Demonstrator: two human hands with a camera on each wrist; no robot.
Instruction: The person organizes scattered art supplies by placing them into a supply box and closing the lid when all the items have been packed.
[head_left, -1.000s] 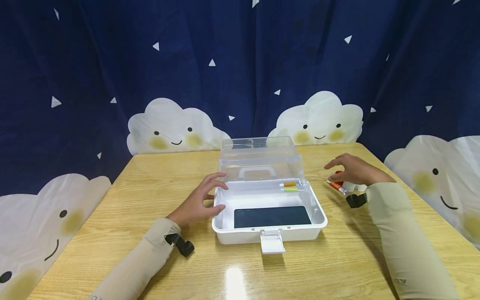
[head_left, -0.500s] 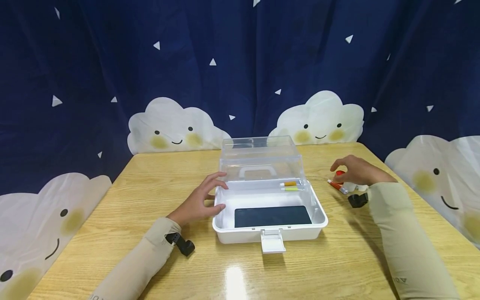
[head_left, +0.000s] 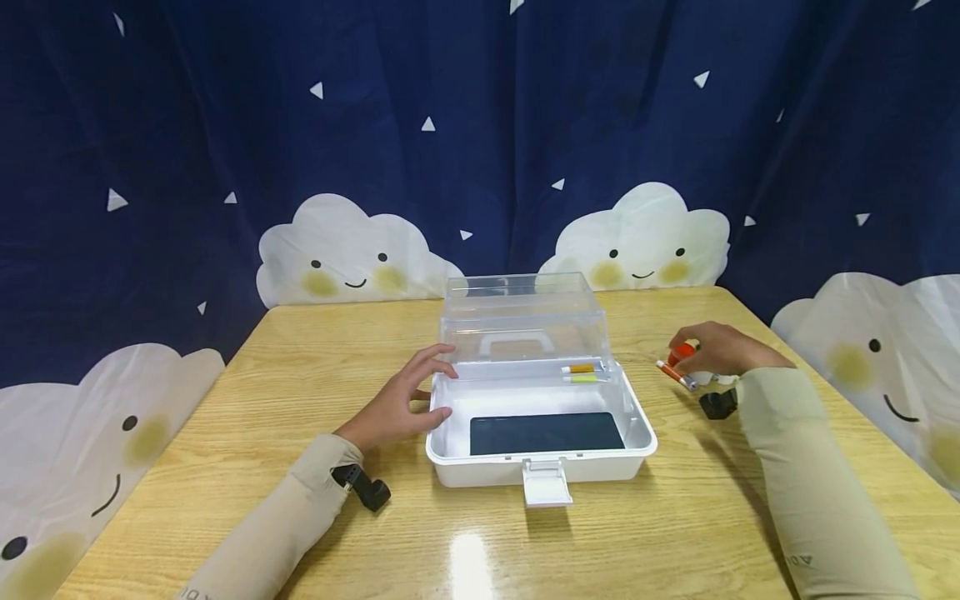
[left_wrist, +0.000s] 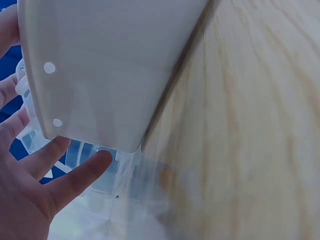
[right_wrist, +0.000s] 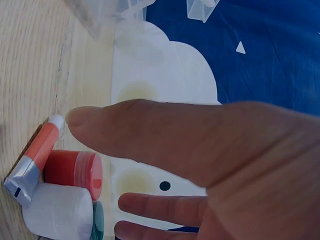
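Note:
My left hand (head_left: 401, 400) rests at the left end of a white box (head_left: 540, 472). Its fingers are spread and touch the rim; in the left wrist view, they lie along the box's end wall (left_wrist: 100, 75). Over a red jar (head_left: 682, 354) at the right, my right hand (head_left: 716, 348) hovers with thumb and fingers apart, nothing between them. In the right wrist view, the red jar (right_wrist: 65, 167) sits beside an orange tube (right_wrist: 42, 145) with a white cap and a white jar (right_wrist: 57, 212). A green jar part (right_wrist: 98, 220) shows behind.
The box's clear lid (head_left: 525, 312) stands raised at the back. Inside lie an orange tube (head_left: 579, 368), a yellow-green tube (head_left: 581, 379) and a dark flat rectangle (head_left: 547, 433). The front latch (head_left: 546, 483) hangs down. A blue curtain (head_left: 480, 108) closes off the back.
My right hand has moved slightly right and lower, bringing its fingers closer around the red jar. The left hand and the box stay put.

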